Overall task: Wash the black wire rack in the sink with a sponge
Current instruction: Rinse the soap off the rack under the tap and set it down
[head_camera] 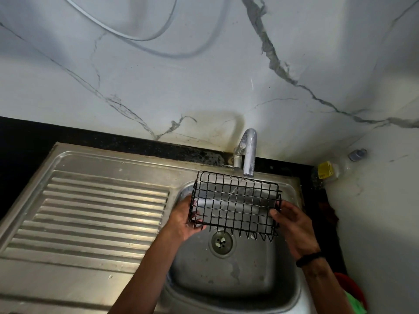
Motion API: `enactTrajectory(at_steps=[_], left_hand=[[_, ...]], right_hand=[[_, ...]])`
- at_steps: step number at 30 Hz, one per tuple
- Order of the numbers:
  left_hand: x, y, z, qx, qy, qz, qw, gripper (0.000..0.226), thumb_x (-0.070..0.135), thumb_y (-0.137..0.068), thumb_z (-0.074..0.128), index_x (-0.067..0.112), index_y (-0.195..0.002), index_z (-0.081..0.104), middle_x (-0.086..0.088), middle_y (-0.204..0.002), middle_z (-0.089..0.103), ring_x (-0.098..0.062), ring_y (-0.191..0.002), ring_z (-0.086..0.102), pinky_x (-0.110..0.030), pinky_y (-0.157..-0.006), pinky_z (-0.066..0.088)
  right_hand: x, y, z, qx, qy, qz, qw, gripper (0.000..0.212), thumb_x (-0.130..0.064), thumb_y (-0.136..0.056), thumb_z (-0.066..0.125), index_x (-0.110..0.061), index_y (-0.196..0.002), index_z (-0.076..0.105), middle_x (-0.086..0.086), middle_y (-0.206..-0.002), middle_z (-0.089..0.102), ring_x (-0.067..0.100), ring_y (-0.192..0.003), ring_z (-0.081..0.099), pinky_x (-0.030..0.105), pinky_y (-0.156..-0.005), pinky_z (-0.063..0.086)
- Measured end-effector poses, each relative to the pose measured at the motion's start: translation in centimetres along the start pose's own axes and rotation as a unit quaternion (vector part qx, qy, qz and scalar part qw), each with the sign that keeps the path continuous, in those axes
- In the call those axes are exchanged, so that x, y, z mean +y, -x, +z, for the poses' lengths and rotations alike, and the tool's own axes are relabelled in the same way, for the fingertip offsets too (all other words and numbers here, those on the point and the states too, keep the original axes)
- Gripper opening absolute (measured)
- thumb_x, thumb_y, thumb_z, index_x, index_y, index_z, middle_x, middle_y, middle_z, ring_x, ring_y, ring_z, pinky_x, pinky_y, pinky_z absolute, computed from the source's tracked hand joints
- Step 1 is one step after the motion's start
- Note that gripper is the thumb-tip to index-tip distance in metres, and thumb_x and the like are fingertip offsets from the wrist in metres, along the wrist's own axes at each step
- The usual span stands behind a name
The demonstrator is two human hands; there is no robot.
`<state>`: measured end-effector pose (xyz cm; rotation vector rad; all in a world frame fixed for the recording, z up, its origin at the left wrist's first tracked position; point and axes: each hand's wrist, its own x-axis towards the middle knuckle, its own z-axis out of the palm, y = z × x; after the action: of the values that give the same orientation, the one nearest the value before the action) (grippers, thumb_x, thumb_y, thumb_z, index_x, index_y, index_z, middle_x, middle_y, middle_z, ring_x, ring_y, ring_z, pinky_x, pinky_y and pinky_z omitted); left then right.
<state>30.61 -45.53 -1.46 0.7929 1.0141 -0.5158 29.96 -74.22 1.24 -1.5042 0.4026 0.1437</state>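
A white marble-patterned wall [204, 82] with grey veins is rising behind a black stone counter [27, 132], into which a dull stainless-steel sink [260, 279] with a ridged draining board [95, 214] and a round drain [221, 242] is sitting, a curved chrome tap [249, 152] standing at its back edge. A black wire rack [235, 203] of thin gridded rods is hanging over the basin just under the tap's spout, where a thin stream of water is running onto it. The left hand [183, 220] is curling its fingers round the rack's left end, while the right hand [292, 225], a black band [309, 259] on its wrist, is gripping the right end.
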Motion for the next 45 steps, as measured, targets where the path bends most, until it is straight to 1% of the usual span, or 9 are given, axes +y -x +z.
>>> enactTrajectory(at_steps=[9,13,18,22,24,30,35,40,45], left_hand=[[0.2,-0.6,5.8,-0.041,-0.155,0.048,0.986,0.086,0.082,-0.091,0.041,0.029,-0.159,0.036,-0.017,-0.167,0.031,-0.045,-0.150,0.032,-0.067,-0.113,0.039],[-0.2,0.2,9.1,-0.070,-0.204,0.053,0.975,0.095,0.087,-0.091,0.027,0.030,-0.165,0.015,-0.012,-0.174,0.009,-0.038,-0.156,0.022,-0.066,-0.120,0.029],[-0.5,-0.7,9.9,-0.085,-0.222,0.068,0.969,0.090,0.085,-0.093,0.025,0.030,-0.164,0.023,-0.012,-0.173,0.014,-0.034,-0.157,0.022,-0.064,-0.123,0.022],[0.4,-1.6,9.0,-0.116,-0.200,0.041,0.972,0.102,0.091,-0.082,0.043,0.030,-0.163,0.029,-0.013,-0.170,0.025,-0.036,-0.151,0.033,-0.067,-0.119,0.028],[1.1,-1.7,8.9,-0.150,-0.184,0.010,0.971,0.116,0.095,-0.070,0.054,0.031,-0.163,0.027,-0.014,-0.170,0.026,-0.039,-0.149,0.036,-0.070,-0.117,0.028],[-0.1,-2.1,9.8,-0.211,-0.184,-0.080,0.957,0.145,0.094,-0.049,0.072,0.029,-0.165,0.017,-0.020,-0.172,0.014,-0.046,-0.154,0.023,-0.076,-0.117,0.018],[-0.4,-2.9,8.8,-0.208,-0.129,-0.115,0.963,0.152,0.082,-0.044,0.086,0.029,-0.166,0.011,-0.023,-0.172,0.006,-0.050,-0.155,0.016,-0.083,-0.109,0.023],[1.4,-4.1,8.3,-0.162,-0.179,-0.051,0.969,0.125,0.090,-0.049,0.080,0.030,-0.153,0.045,-0.022,-0.158,0.045,-0.047,-0.139,0.049,-0.071,-0.107,0.042],[1.2,-3.6,6.7,-0.154,-0.209,-0.056,0.964,0.097,0.068,-0.064,0.088,0.020,-0.142,0.056,-0.022,-0.128,0.070,-0.045,-0.111,0.070,-0.059,-0.082,0.059]], right_hand=[[-1.3,1.3,-4.2,0.075,0.065,-0.028,0.995,0.088,-0.040,-0.054,0.095,-0.011,-0.130,0.061,0.009,-0.129,0.067,0.026,-0.120,0.063,0.035,-0.094,0.057],[-1.9,1.6,-6.0,0.079,-0.102,-0.017,0.992,0.049,-0.006,-0.094,0.059,-0.007,-0.142,0.052,0.008,-0.137,0.062,0.028,-0.134,0.053,0.028,-0.101,0.052],[-2.6,2.3,-6.7,0.100,-0.236,0.021,0.966,0.040,-0.044,-0.096,0.059,-0.011,-0.118,0.069,0.004,-0.117,0.073,0.026,-0.138,0.050,0.039,-0.119,0.031],[-2.6,2.5,-6.6,0.094,-0.293,-0.014,0.951,0.093,-0.056,-0.070,0.084,-0.001,-0.138,0.053,0.018,-0.145,0.052,0.027,-0.142,0.046,0.041,-0.121,0.027],[-3.2,2.6,-6.2,0.079,-0.300,-0.028,0.950,0.076,-0.056,-0.071,0.084,-0.004,-0.123,0.063,0.012,-0.133,0.062,0.026,-0.136,0.052,0.043,-0.121,0.028],[-5.8,4.0,-4.0,0.182,-0.112,-0.124,0.969,0.033,-0.048,-0.083,0.074,-0.016,-0.077,0.073,0.005,-0.078,0.070,0.023,-0.076,0.064,0.039,-0.085,0.051],[-6.3,3.9,-3.3,0.216,-0.031,-0.192,0.957,0.066,-0.040,-0.088,0.076,0.009,-0.063,0.040,0.016,-0.063,0.044,0.032,-0.065,0.039,0.041,-0.071,0.040],[-6.3,3.8,-2.9,0.193,0.012,-0.208,0.959,0.066,-0.047,-0.092,0.067,0.008,-0.062,0.048,0.032,-0.056,0.038,0.040,-0.051,0.034,0.032,-0.052,0.033],[-6.6,3.4,-2.8,0.137,0.019,-0.211,0.968,0.071,-0.048,-0.095,0.063,0.009,-0.057,0.041,0.025,-0.049,0.032,0.047,-0.047,0.028,0.051,-0.049,0.029]])
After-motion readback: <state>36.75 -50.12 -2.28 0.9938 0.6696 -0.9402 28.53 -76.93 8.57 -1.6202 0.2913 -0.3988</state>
